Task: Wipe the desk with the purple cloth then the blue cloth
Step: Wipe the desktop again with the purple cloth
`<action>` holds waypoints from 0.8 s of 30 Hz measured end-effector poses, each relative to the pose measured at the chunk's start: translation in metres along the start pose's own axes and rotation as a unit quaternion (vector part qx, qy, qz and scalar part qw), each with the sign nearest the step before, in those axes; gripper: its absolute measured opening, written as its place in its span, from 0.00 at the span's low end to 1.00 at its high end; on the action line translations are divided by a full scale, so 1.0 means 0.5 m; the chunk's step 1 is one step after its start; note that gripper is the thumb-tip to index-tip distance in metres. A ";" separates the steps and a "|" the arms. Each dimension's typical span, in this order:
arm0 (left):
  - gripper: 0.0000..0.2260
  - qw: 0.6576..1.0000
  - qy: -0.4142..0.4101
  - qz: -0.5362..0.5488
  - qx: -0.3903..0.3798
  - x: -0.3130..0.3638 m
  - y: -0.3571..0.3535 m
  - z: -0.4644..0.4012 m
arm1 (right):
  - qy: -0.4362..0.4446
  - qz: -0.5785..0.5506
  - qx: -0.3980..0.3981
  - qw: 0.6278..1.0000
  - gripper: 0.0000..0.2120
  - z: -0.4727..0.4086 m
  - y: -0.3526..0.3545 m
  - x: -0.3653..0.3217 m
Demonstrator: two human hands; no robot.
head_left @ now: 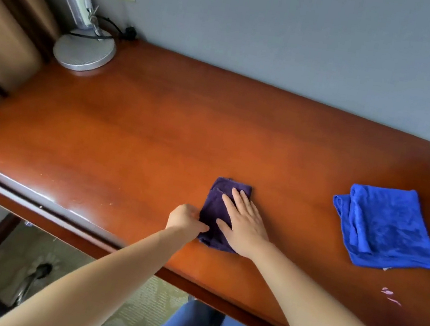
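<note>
On the glossy reddish-brown wooden desk, the left hand pinches the folded dark purple cloth's edge, the right hand presses flat on it, while the folded bright blue microfibre cloth, well right, looks unused.

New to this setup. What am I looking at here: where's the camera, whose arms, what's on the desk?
There is no robot: a person wears one wide-angle camera on the head, looking forward and down, so the arms entering from below are their own. The right hand lies flat, fingers straight, on a folded purple cloth on the desk. The left hand grips that cloth's left edge. A blue cloth lies folded and untouched near the desk's right edge. A lamp base stands in the far left corner.
</note>
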State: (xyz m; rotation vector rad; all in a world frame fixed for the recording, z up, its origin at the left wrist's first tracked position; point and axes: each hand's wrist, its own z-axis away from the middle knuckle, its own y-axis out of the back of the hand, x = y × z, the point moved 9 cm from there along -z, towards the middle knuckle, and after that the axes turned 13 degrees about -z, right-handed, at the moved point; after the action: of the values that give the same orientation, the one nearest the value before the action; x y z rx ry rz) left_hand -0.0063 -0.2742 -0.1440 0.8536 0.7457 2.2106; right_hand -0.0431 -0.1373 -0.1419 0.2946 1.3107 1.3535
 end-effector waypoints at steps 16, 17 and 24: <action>0.04 0.983 0.098 -0.138 -0.076 -0.184 0.071 0.011 | 0.114 0.083 -0.067 0.988 0.43 -0.051 -0.135 -0.173; 0.05 0.981 0.111 -0.141 -0.074 -0.214 0.088 0.005 | 0.114 0.083 -0.068 0.988 0.44 -0.063 -0.147 -0.201; 0.12 0.977 0.143 -0.158 -0.032 -0.396 0.259 -0.085 | 0.096 0.083 -0.074 0.989 0.39 -0.199 -0.208 -0.400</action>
State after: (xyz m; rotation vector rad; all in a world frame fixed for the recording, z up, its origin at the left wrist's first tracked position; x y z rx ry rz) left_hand 0.0309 -0.5118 -0.1537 0.3570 0.8734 2.0746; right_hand -0.0076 -0.3808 -0.1580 0.1777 1.3568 1.6455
